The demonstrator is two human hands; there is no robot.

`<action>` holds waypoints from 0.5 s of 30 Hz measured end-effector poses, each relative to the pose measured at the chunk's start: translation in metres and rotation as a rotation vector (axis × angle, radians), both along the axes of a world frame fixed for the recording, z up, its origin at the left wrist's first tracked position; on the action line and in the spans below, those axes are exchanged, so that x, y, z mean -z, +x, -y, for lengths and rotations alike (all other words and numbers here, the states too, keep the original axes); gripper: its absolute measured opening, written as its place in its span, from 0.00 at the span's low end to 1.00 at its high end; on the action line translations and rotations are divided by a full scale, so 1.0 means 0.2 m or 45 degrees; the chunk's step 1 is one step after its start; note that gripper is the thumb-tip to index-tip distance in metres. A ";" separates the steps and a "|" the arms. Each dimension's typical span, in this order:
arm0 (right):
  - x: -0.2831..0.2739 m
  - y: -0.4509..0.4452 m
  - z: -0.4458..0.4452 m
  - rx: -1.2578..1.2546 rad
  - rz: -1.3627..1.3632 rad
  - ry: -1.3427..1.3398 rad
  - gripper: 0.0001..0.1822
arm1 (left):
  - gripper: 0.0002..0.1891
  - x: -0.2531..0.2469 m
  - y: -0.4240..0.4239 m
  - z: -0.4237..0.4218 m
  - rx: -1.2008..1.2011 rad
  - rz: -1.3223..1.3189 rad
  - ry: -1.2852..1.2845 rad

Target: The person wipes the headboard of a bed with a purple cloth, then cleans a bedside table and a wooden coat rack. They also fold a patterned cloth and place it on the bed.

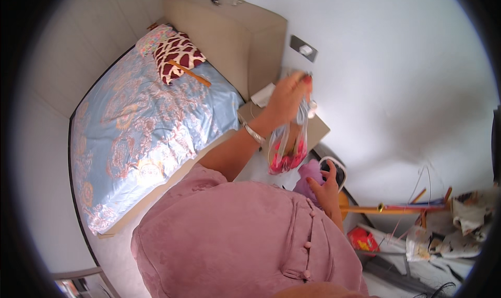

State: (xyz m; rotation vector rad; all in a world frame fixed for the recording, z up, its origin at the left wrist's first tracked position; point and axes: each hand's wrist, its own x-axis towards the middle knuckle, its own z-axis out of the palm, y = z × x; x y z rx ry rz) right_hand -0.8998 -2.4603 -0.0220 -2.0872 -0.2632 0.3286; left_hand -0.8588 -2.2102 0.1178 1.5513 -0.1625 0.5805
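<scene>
My left hand (287, 98), with a silver bracelet at the wrist, is raised over the bedside table (321, 130). It grips the gathered top of a clear plastic bag (287, 135), which hangs down with bright pink and red things (287, 159) inside; what they are is unclear. Lower and to the right, my right hand (327, 186) has its thumb and fingers on a soft purple item (307, 178), perhaps cloth or plush. Just behind its fingers is a dark object with a white looped rim (340, 167).
To the left is a bed with a blue patterned sheet (133, 130), a maroon-and-white pillow (180, 57) and a wooden stick (191, 74). A wall socket (304, 49) holds a white plug. At right stand a wooden rack (399, 210), a red packet (362, 239) and crumpled bags (442, 243).
</scene>
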 end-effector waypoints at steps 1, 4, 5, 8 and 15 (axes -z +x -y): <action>-0.07 0.03 -0.13 -0.137 0.050 0.039 0.49 | 0.12 0.03 -0.03 -0.06 -0.019 0.006 0.113; -0.28 0.09 -0.56 -0.457 0.029 -0.034 0.48 | 0.11 0.08 -0.14 -0.20 -0.074 -0.037 0.414; -0.31 0.10 -0.72 -0.538 0.090 -0.073 0.46 | 0.11 0.10 -0.16 -0.26 -0.091 -0.027 0.481; -0.26 0.20 -1.03 -0.756 0.173 -0.031 0.37 | 0.10 0.13 -0.19 -0.41 -0.062 0.060 0.618; 0.15 0.35 -1.54 -0.325 0.435 0.859 0.17 | 0.10 0.13 -0.11 -0.74 -0.183 0.421 0.886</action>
